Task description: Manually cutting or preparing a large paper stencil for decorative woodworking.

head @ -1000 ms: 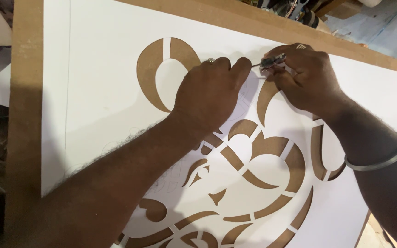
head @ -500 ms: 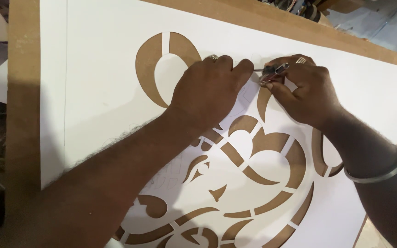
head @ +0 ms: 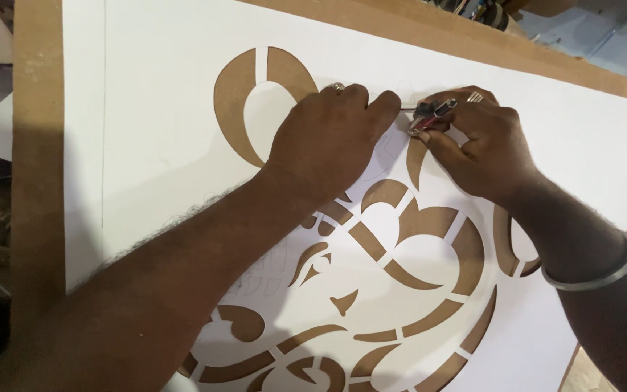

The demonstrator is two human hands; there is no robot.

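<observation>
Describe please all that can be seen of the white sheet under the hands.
The white sheet is large, thin and looks like paper or card. It lies flat on a brown board. Many curved shapes are cut out of it, and the board shows through them. Thin white strips join the parts. A faint straight line runs near its left edge. The left hand presses on it; the right hand holds a small knife to it.

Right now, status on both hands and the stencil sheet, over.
Left hand flat on the white sheet, pinning it. Right hand grips a small cutting knife, tip at the left fingertips. Brown board underneath; nothing blocking the cut.
</observation>
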